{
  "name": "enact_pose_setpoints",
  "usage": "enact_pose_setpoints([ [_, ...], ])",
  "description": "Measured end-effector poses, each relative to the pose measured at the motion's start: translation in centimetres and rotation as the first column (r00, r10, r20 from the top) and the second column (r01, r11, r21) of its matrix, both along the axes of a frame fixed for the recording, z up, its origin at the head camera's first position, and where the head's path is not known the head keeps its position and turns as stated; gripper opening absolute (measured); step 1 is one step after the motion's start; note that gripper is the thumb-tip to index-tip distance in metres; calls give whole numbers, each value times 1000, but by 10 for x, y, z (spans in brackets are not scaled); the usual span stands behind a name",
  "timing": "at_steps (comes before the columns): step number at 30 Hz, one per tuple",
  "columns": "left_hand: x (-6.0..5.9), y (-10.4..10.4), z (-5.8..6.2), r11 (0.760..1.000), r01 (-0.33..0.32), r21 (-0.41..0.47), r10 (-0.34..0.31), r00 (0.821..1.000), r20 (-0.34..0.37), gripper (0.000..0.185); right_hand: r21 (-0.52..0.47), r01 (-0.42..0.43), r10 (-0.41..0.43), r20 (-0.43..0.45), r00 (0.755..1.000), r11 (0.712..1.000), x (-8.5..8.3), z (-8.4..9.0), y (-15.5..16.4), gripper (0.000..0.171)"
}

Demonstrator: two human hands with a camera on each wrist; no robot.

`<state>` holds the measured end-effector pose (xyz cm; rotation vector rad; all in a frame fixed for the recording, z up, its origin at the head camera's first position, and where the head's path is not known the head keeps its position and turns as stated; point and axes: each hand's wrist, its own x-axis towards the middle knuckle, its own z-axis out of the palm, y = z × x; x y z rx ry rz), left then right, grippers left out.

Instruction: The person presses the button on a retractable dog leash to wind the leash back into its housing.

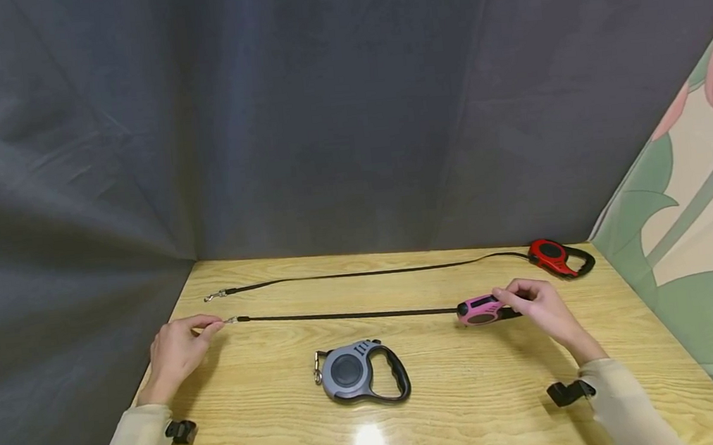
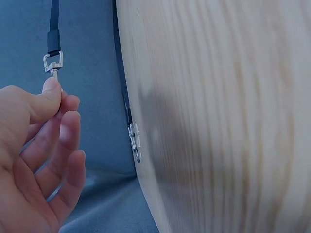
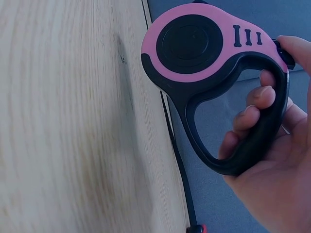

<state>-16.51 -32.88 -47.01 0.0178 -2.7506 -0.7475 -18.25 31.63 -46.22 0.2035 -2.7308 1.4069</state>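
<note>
Between thumb and index finger, my left hand (image 1: 180, 352) pinches the silver metal clip (image 2: 54, 66) of a black leash strap (image 1: 352, 315). The strap runs straight across above the table to a pink retractable dog leash (image 1: 481, 303) on the right. My right hand (image 1: 543, 307) holds that leash by its black loop handle (image 3: 269, 121). In the right wrist view the fingers curl through the loop and the thumb (image 3: 295, 48) lies on the black button on top. The round casing has a black disc and bone-shaped marks.
A grey retractable leash (image 1: 347, 370) lies on the wooden table (image 1: 273, 428) in front, its clip to the left. Farther back, a red retractable leash (image 1: 548, 251) has its strap (image 1: 361, 274) drawn out leftward to a metal clip (image 1: 214, 295). A dark curtain (image 1: 334, 111) hangs behind.
</note>
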Motion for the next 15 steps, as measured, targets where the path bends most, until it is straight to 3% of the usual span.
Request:
enact_pose_setpoints([
  [5, 0, 4, 1, 1000, 2, 21, -2, 1000, 13, 28, 11, 1, -1, -7, 1000, 1000, -1, 0, -2, 32],
  [15, -2, 9, -2, 1000, 24, 11, -23, 999, -42, 19, 16, -11, 11, 9, 1000, 1000, 0, 2, -7, 32],
])
